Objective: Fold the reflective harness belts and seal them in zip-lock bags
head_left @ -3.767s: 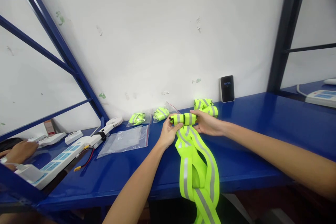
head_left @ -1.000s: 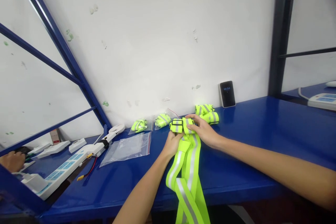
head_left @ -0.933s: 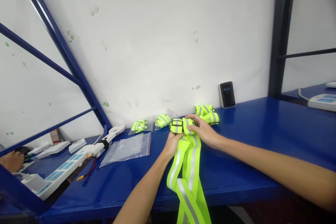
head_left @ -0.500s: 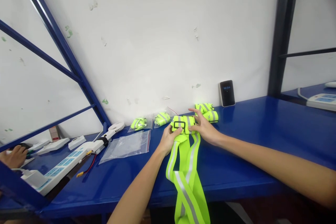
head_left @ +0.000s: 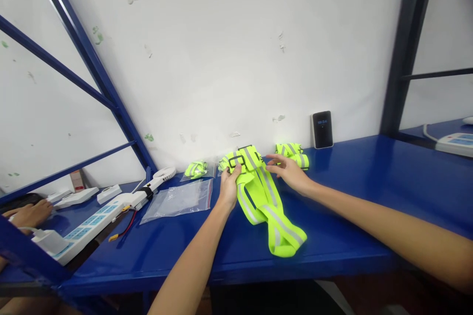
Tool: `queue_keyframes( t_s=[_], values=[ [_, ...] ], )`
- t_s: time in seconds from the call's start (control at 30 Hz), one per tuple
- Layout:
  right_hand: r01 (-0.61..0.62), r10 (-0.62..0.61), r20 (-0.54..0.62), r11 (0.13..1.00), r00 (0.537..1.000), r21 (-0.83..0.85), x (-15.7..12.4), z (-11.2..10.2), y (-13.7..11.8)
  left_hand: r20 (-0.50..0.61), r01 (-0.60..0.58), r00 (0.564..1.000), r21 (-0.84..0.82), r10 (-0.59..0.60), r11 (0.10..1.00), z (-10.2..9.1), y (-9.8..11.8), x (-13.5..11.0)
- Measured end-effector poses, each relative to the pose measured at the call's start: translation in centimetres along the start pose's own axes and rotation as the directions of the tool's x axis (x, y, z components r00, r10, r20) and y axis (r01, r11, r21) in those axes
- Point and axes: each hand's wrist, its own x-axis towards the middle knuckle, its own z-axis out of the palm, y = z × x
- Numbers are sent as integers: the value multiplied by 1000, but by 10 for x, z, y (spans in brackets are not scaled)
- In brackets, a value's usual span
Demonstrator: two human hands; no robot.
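Note:
My left hand (head_left: 229,188) grips a neon-yellow reflective strap (head_left: 271,197) at its folded upper end, thumb on a black buckle (head_left: 236,161). The strap has silver stripes, and its looped tail lies on the blue table (head_left: 177,251) near the front edge. Just right of the folded end is my right hand (head_left: 290,173), fingers apart and holding nothing. Behind it, rolled reflective straps (head_left: 290,154) rest near the wall. A bagged yellow strap (head_left: 196,170) lies at the back left; another bundle is mostly hidden behind the held strap.
Left of the strap lies a clear zip bag (head_left: 177,201). Farther left are a small white fan (head_left: 164,173), a long power strip (head_left: 94,224) and a red-black cable (head_left: 125,226). A black-faced device (head_left: 322,129) leans by the wall. Another person's hand (head_left: 35,214) shows beyond the blue frame.
The strap's folded end has shifted left and tilted in my left hand. My right hand has let go of it. The hanging tail has come up onto the table.

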Motion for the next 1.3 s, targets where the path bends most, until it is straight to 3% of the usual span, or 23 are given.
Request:
queue_keyframes(
  t_s=[0.1, 0.2, 0.37, 0.6, 0.73, 0.87, 1.07, 1.17, 1.3],
  values=[
    [16, -17, 112, 1000, 994, 14, 4, -6, -3, 40, 52, 998, -13, -51, 999, 3, 0, -2],
    [-66, 36, 182, 985, 983, 162, 3, -6, -8, 60, 71, 996, -18, -70, 997, 4, 0, -3],
    [-290, 166, 285, 827, 944, 481, -4, 1, -13, 43, 62, 997, -27, -61, 998, 3, -1, -2],
    [-260, 157, 275, 880, 949, 397, -10, 9, -11, 88, 82, 993, -28, -79, 996, 7, -3, -6],
    [-180, 123, 190, 932, 974, 314, -14, 13, -13, 102, 112, 989, -8, -110, 994, 9, -2, -9],
    [-90, 31, 245, 968, 969, 235, -16, 12, -13, 137, 121, 982, 81, -131, 989, 5, -6, -8],
    [4, -55, 296, 985, 954, 172, -15, 8, -7, 184, -21, 983, 208, -18, 978, -5, -12, -3],
    [-12, -50, 332, 983, 942, 183, -15, 5, -11, 197, -50, 980, 211, 8, 976, -7, -12, -1],
    [-122, 24, 388, 966, 921, 230, -13, 0, -13, 223, -52, 975, 187, 10, 981, -9, -13, 1]
  ],
)
